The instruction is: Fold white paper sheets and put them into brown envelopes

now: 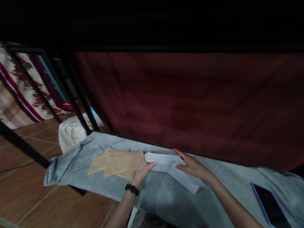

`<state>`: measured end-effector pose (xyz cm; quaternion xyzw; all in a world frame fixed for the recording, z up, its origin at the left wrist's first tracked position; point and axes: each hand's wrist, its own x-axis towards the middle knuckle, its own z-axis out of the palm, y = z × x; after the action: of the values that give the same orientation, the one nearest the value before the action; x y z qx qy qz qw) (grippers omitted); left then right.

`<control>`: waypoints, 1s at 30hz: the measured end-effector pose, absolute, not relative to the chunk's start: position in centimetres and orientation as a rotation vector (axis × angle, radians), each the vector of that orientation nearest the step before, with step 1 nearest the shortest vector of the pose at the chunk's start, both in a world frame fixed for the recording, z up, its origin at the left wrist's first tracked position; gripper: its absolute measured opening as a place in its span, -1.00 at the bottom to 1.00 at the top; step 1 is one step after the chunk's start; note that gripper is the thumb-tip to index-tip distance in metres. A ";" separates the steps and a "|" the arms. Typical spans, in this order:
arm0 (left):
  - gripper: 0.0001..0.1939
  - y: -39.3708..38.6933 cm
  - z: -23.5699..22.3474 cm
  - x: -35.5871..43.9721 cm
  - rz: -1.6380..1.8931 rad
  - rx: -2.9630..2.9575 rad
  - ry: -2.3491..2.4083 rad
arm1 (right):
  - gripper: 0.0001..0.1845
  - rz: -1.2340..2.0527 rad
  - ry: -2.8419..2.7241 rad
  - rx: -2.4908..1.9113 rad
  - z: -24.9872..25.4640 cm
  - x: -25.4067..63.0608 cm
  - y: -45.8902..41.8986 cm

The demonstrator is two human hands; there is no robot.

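Note:
My left hand (142, 170) grips the left end of some folded white paper sheets (160, 162), its thumb lying across the front. A dark band circles that wrist. My right hand (192, 165) rests at the right end of the same sheets, with thumb and forefinger spread apart around the corner. Below it, more white paper (186, 181) slants down to the right; how many sheets there are I cannot tell. Just left of my left hand, several brown envelopes (123, 162) lie overlapping on the grey cloth (78, 167).
A phone (270, 204) in a bluish case lies at the lower right. Dark red fabric (190, 107) hangs behind the cloth-covered surface. Black metal bars (78, 91) rise at the left, past a striped cloth bundle (72, 133) on the tiled floor (35, 202). A dark beam spans the top.

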<state>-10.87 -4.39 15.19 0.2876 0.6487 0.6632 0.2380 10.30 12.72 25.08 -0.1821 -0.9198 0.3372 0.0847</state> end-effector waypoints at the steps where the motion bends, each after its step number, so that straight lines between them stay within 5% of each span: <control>1: -0.35 -4.2 15.4 -11.0 1.795 0.773 1.746 | -0.24 0.945 -2.766 -0.568 25.4 10.0 12.7; 5: -0.43 -3.5 15.1 -11.6 1.806 0.798 1.733 | -0.48 0.748 -2.920 -0.598 26.5 9.1 13.1; 11: -0.34 -2.3 13.4 -12.2 1.834 0.739 1.733 | -0.38 0.646 -2.945 -0.771 25.3 7.4 14.7; 17: -0.47 -1.7 14.1 -13.0 1.855 0.696 1.735 | -0.61 0.708 -2.907 -0.772 26.7 7.4 16.8; 21: -0.25 -2.8 15.9 -13.6 1.980 0.662 1.713 | -0.74 1.226 -2.663 -0.729 28.5 9.2 18.4; 24: -0.09 -4.3 16.7 -13.1 2.211 0.444 1.552 | -0.62 1.799 -2.244 -0.782 27.9 10.6 18.6; 30: -0.32 -6.7 15.8 -8.2 1.939 0.293 1.060 | -0.54 2.302 -1.626 -0.853 19.6 11.4 14.8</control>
<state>-8.20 -6.66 15.81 0.1178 0.4268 0.7810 0.4405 11.37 14.77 19.62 -0.2883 -0.5496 0.7779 0.0982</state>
